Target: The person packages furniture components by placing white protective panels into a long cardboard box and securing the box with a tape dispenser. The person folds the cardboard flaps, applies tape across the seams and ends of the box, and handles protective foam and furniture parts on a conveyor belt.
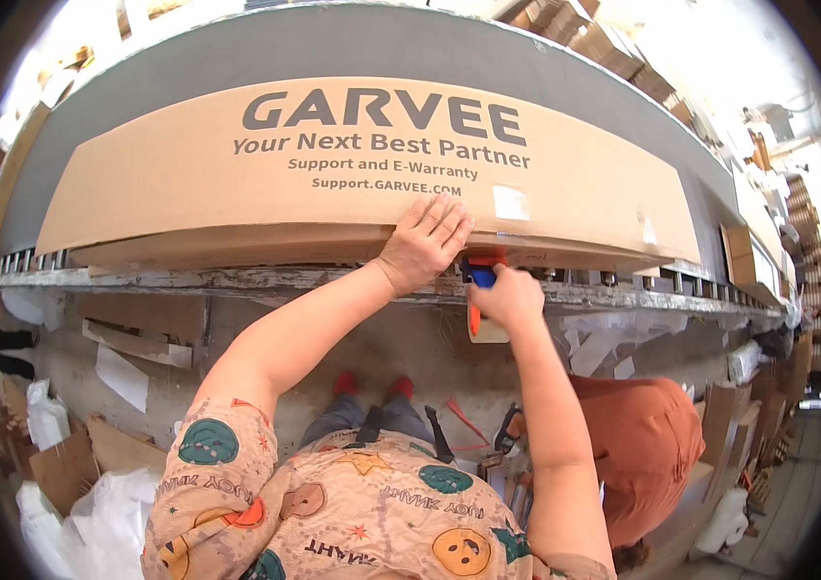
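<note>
A long brown cardboard box [178, 164] with dark printing lies across the conveyor in front of me. My left hand [427, 242] rests flat on its near top edge, fingers stretched out. Just to the right, my right hand [509, 295] is closed round the handle of a tape dispenser [481, 274], blue with orange-red parts. The dispenser is up against the near side of the box, and my hand hides part of it. Clear tape [511, 205] with a pale patch crosses onto the box top near my left fingertips.
The conveyor's worn near rail [333, 282] runs below the box. A person in a rust-brown top [637, 459] is bent over at my right. Cardboard scraps [67, 469] and white plastic wrap [106, 512] lie at lower left. Stacked cardboard [613, 48] stands at far right.
</note>
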A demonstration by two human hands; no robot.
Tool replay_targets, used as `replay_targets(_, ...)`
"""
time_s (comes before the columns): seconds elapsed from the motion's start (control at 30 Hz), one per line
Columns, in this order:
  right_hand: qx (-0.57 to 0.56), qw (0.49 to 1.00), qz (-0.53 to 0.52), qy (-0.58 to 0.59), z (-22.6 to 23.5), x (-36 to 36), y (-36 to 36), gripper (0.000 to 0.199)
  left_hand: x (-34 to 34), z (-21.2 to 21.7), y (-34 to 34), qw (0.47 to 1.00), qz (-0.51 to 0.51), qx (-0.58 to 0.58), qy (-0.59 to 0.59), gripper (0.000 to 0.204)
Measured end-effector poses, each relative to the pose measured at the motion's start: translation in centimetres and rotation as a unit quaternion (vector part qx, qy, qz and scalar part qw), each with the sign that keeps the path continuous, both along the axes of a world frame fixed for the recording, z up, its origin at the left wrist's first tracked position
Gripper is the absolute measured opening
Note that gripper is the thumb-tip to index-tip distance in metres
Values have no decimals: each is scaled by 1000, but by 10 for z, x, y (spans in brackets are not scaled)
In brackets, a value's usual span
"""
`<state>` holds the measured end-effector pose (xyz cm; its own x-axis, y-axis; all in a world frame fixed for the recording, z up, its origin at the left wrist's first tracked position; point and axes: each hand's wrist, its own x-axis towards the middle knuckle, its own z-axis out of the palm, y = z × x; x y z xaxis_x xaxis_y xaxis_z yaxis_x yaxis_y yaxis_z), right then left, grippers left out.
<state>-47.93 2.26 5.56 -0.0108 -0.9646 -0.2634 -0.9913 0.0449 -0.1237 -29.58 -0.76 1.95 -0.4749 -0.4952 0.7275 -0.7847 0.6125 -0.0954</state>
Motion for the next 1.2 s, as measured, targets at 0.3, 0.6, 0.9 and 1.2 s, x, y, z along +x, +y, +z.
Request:
replay_targets(0.3,239,948,207,-31,-67,21,-70,61,-27,34,-57,901,-46,398,-164,117)
replay_targets(0.6,238,948,135,-160,-37,34,-56,51,131,15,8,975,8,206,-77,83)
replay_targets(0.9,272,928,196,-166,46,185,8,63,364,1,100,978,172,105,-62,89)
replay_targets(1.2,287,927,187,-151,4,302,42,69,420,-19,137,999,36,5,4,35)
